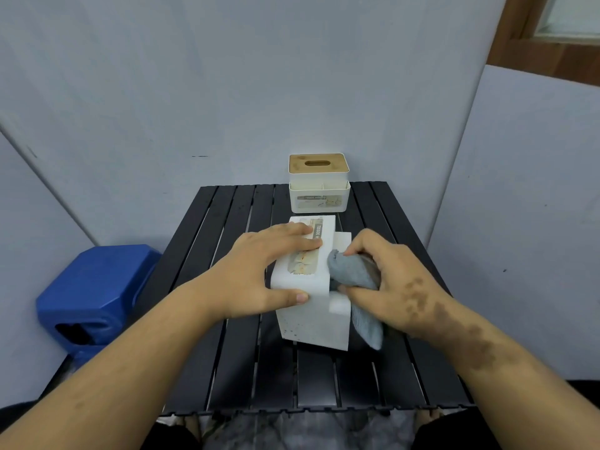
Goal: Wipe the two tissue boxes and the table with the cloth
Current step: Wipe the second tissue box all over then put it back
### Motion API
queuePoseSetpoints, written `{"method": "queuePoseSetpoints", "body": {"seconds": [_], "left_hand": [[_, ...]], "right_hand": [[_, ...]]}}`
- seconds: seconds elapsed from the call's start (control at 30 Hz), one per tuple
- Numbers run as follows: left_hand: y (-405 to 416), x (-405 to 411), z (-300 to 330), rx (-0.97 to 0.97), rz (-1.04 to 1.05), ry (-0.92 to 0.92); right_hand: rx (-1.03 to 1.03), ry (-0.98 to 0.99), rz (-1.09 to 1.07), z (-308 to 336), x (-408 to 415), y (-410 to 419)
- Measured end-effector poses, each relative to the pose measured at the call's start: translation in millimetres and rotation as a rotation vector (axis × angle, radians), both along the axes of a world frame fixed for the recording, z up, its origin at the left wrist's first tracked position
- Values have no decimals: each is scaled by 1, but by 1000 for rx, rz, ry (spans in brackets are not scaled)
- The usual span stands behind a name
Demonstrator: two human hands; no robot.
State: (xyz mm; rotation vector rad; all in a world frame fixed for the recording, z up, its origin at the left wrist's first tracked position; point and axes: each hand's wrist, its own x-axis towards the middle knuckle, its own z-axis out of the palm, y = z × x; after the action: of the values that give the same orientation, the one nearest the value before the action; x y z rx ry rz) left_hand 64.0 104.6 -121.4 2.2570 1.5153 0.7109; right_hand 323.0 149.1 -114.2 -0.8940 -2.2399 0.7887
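Left hand [259, 271] flat, fingers [292, 230] straight; right hand [386, 280] curled, gripping.

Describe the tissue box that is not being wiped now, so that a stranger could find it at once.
On the black slatted table, look to the far edge by the grey wall. The upright tissue box stands there alone, untouched. Unlike the near box lying on its side under both hands, it shows a wooden lid with an oval slot.
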Motion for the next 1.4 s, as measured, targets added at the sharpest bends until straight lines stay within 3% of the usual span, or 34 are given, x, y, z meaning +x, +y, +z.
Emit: {"method": "queuePoseSetpoints", "body": {"seconds": [0.17,0.37,0.53,0.67,0.87,1.07,1.27,1.4], "left_hand": [[-3,0,2,-41,-1,24],[-1,1,1,-106,-28,-52],[2,9,3,-118,-54,-108],[3,1,6,-105,-10,-117],[5,6,-2,-29,-5,8],[9,9,-1,-53,-10,-20],[10,12,-1,-54,-15,-23],[8,15,-2,-76,-8,-53]], "right_hand": [[-148,-68,203,14,39,6],[-131,65,-147,12,57,59],[-70,-45,-30,9,6,76],[-28,-17,-36,9,-18,81],[-85,-63,76,9,5,64],[-27,32,-54,4,-8,82],[-94,-49,101,4,13,73],[-24,-29,0,11,5,87]]}}
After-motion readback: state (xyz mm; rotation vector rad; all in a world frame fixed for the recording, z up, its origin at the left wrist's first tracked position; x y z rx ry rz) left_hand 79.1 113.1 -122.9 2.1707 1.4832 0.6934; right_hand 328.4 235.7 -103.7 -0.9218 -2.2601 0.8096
